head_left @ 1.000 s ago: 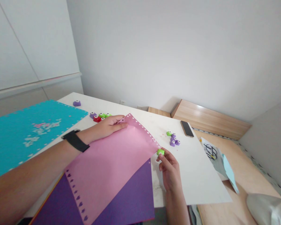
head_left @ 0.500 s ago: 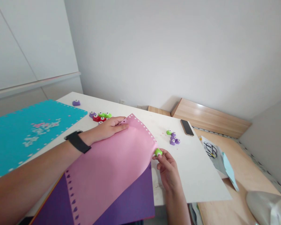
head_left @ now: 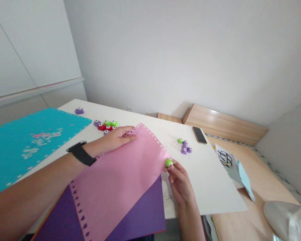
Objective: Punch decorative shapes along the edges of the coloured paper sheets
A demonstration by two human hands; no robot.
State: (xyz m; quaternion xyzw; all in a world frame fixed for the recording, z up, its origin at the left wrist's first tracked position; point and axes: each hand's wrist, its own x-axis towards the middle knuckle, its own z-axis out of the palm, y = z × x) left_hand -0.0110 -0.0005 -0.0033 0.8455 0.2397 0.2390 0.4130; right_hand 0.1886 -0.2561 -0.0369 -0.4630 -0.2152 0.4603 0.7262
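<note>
Left hand (head_left: pixel 121 137) pinches pink sheet (head_left: pixel 125 170) over purple sheet (head_left: pixel 142 214); right hand (head_left: pixel 180 177) pinches green punch (head_left: pixel 169 163) at pink sheet's right corner. Best keep sheet taut, punch square to edge, squeeze evenly.

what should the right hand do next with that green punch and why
Probably press the green punch with the right hand's thumb: it sits at the right corner of the pink sheet, where the row of holes along the upper right edge leads, and the left hand holds the sheet. Whether the edge is fully in the slot is hard to tell.
</note>
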